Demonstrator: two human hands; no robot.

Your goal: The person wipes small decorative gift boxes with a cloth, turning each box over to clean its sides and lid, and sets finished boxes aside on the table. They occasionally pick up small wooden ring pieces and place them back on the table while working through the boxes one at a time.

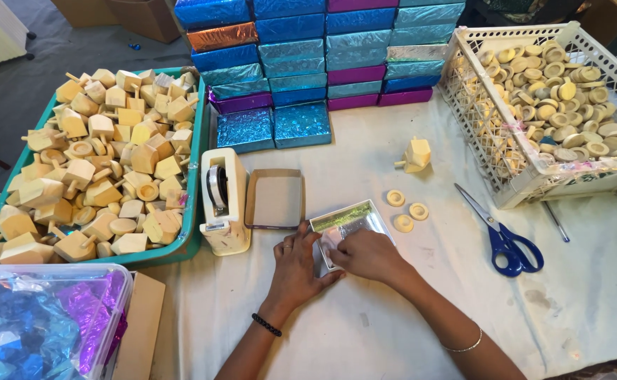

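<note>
A small shallow box lined with silver foil (350, 219) lies on the white cloth in front of me. My left hand (296, 267) rests flat against its left side, fingers spread on the cloth. The fingers of my right hand (369, 255) press on the foil at the box's near edge. An open brown box half (275, 199) sits just left of it, beside a white tape dispenser (222, 200). Three small wooden rings (405, 211) and one wooden spinning top (414, 155) lie to the right.
A green tray (194, 184) of wooden tops is at the left, a white basket (526, 179) of wooden rings at the right. Foil-wrapped boxes (322, 56) are stacked at the back. Blue-handled scissors (502, 236) lie to the right. A clear tub of foil scraps (34, 324) sits near left.
</note>
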